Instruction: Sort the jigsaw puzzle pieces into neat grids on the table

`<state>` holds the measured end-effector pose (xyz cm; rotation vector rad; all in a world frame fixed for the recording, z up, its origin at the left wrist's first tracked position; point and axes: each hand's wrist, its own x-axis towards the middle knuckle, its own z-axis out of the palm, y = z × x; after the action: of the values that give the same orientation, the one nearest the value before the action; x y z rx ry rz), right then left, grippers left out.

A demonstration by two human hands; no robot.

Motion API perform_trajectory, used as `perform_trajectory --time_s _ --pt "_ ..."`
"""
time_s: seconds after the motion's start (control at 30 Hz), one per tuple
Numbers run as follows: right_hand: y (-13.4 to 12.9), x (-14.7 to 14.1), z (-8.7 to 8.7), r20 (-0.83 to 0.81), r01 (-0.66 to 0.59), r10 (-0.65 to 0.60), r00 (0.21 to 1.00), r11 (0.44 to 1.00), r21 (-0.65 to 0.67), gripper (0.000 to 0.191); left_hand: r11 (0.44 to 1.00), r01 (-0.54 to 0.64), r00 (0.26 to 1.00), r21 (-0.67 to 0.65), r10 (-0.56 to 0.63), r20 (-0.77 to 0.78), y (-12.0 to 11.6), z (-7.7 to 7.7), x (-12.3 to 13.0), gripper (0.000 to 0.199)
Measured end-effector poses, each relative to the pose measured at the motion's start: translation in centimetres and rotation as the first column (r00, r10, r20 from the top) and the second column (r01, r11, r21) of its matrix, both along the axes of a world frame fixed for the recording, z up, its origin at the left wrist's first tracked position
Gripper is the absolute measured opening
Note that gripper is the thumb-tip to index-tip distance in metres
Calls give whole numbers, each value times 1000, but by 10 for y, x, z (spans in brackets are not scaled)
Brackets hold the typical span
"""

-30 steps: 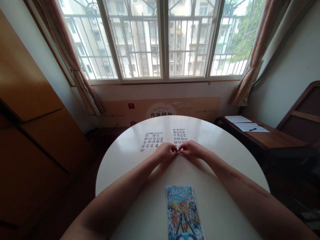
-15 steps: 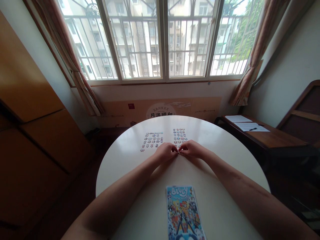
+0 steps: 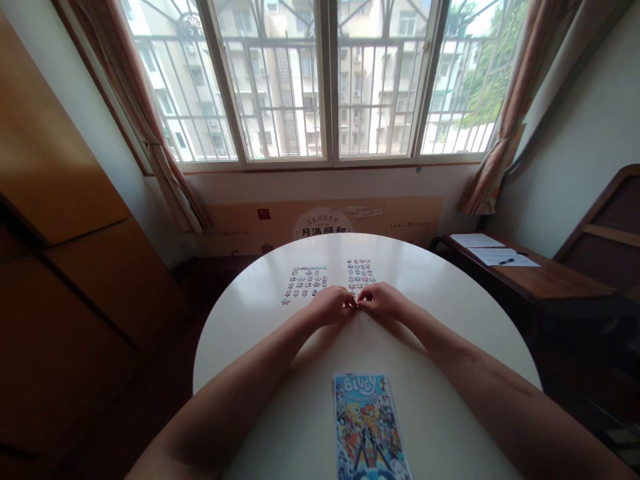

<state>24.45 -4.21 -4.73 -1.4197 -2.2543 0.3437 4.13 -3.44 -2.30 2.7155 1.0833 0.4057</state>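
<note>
My left hand (image 3: 331, 303) and my right hand (image 3: 383, 299) meet over the middle of the white round table (image 3: 235, 333). Both are closed, thumbs and fingers pinched tip to tip on a tiny jigsaw piece, most of it hidden by the fingers. Beyond my left hand lie loose jigsaw pieces (image 3: 307, 285) in uneven rows. A second block of jigsaw pieces (image 3: 361, 272) lies just past my right hand, its nearest rows partly covered by the fingers. Closer to me, a colourful "Bluey" picture sheet (image 3: 369, 427) rests flat between my forearms.
On the right, a wooden side table (image 3: 565, 280) carries white papers (image 3: 503, 257) and a dark pen (image 3: 507, 261). A wooden chair (image 3: 610, 220) stands behind it. Wooden cabinets (image 3: 65, 267) are on the left. A printed cardboard panel (image 3: 400, 213) leans below the barred window.
My fingertips have shifted only slightly where they meet, and the pale bit between them shows less now. The whole view has dropped a little in the frame. Pieces and sheet stay in place.
</note>
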Motion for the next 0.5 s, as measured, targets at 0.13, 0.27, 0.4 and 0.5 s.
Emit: perform_trajectory --time_s 0.13,0.27,0.4,0.5 --pt "-1 -1 1 3 5 -5 1000 1000 -4 17 991 -69 990 -118 82 113 14 -9 -6 23" --pt "-1 0 0 -6 3 -3 1000 1000 -15 20 989 -93 984 -116 109 143 19 -14 -8 23" --pt "2 0 -2 -44 -3 1 999 999 -45 26 996 -80 991 -48 85 107 16 -18 -6 22" --pt "3 2 -2 -106 -3 -4 994 998 -64 28 997 -77 992 -26 79 99 14 -18 -5 22"
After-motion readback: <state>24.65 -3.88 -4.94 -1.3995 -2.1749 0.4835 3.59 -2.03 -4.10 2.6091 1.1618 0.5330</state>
